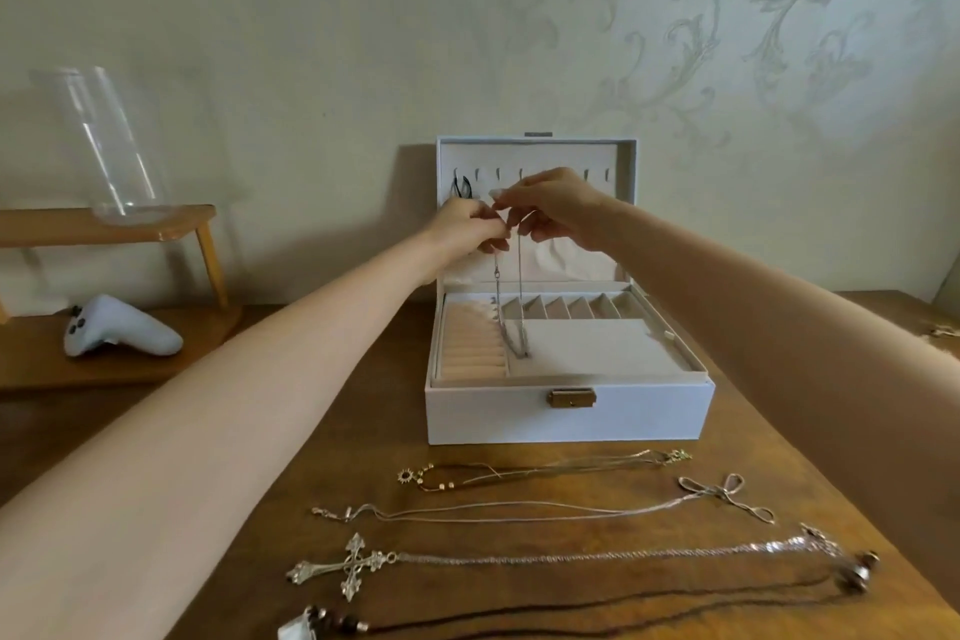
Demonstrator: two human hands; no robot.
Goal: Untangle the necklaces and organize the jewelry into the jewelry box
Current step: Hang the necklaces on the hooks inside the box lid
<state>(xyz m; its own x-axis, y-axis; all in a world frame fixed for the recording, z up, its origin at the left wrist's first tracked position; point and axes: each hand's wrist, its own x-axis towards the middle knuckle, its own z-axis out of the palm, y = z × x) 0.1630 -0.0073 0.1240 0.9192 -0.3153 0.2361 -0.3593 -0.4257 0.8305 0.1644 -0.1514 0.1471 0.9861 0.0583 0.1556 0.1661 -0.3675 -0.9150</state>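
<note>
Silver chain necklace hangs pinched between left hand and right hand, dangling into the open white jewelry box on the desk.

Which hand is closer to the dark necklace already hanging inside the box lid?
Left. The left hand sits just below the dark necklace; the right hand is farther right across the lid. Both hold up the silver chain.

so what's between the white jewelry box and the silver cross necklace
In the head view, two necklaces: a gold sun-pendant chain, then a thin silver bow chain.
</note>
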